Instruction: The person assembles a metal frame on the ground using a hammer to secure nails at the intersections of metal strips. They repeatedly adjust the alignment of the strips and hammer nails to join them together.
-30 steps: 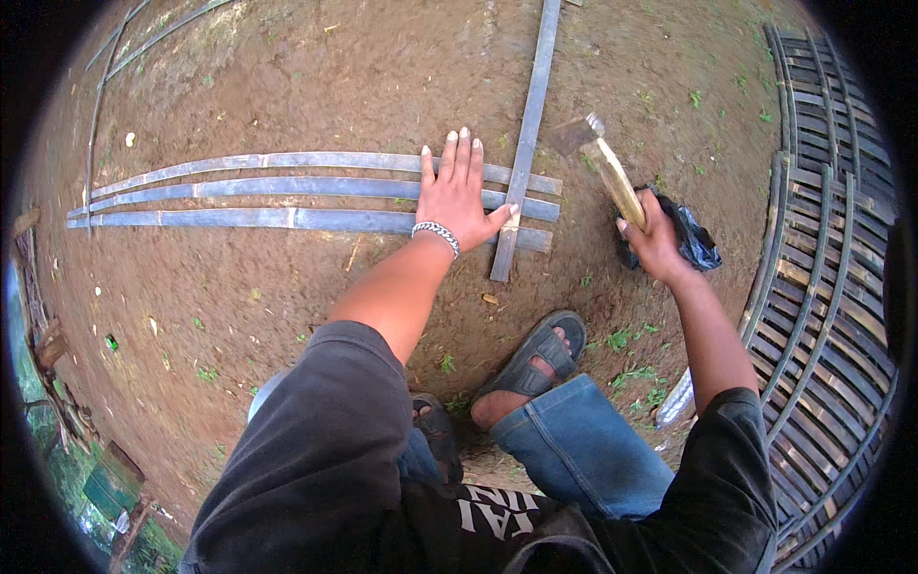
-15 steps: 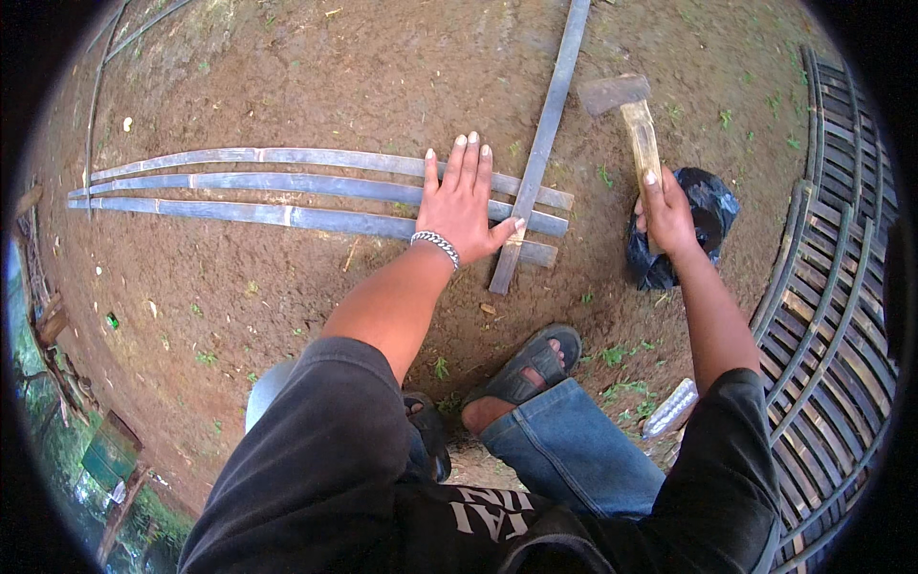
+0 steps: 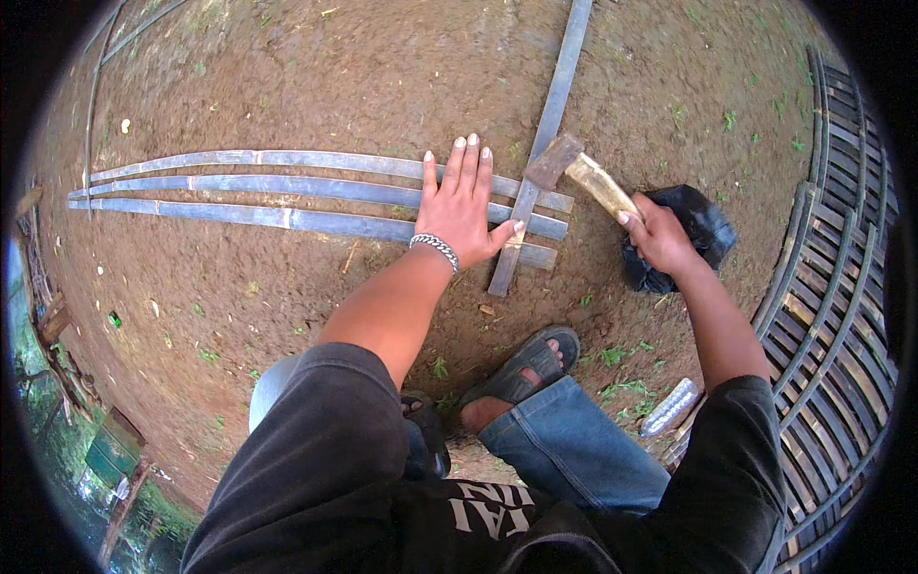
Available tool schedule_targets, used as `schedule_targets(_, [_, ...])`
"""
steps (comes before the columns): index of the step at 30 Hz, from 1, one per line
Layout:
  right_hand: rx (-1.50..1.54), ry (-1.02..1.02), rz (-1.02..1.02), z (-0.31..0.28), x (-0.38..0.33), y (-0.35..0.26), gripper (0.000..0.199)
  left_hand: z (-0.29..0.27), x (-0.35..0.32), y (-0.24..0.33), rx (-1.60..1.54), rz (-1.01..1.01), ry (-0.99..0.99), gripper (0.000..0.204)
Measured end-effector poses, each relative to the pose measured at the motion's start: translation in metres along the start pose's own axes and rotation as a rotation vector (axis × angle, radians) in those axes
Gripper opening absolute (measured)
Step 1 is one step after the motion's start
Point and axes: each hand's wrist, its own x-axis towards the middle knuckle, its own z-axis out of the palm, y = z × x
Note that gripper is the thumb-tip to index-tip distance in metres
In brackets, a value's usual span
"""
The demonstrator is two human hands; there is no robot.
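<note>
A black plastic bag (image 3: 706,216) is sitting on the bare ground (image 3: 229,306) beside the right hand (image 3: 662,234), which is partly covering it; its folds are hiding whatever it may be holding. Compared with half a second earlier, the head of the hammer (image 3: 601,184) is now appearing over the crosspiece (image 3: 555,96) instead of up to its right, and the handle is slanting more; whether the head is touching the wood is hard to tell. The left hand and the three bamboo strips (image 3: 306,186) are keeping their places. The right fingers are closing tightly around the lower handle. The left hand (image 3: 461,206) is lying flat across the strips, grasping nothing, its fingers straightening and slightly spreading, its thumb reaching onto the crosspiece, which is crossing the strips near their right ends.
</note>
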Motion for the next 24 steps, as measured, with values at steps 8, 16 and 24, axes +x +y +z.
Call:
schedule_targets(8, [0.076, -0.075, 0.094, -0.003, -0.006, -0.002, 0.037, 0.003, -0.001, 0.0, -0.003, -0.003, 0.019, 0.106])
schedule_targets(16, [0.055, -0.008, 0.038, 0.01, -0.01, 0.004, 0.037, 0.002, 0.0, 0.0, -0.003, 0.005, 0.033, 0.105])
schedule_targets(24, [0.128, 0.053, 0.125, 0.005, -0.018, -0.005, 0.038, 0.0, 0.0, 0.002, 0.018, 0.001, 0.023, 0.104])
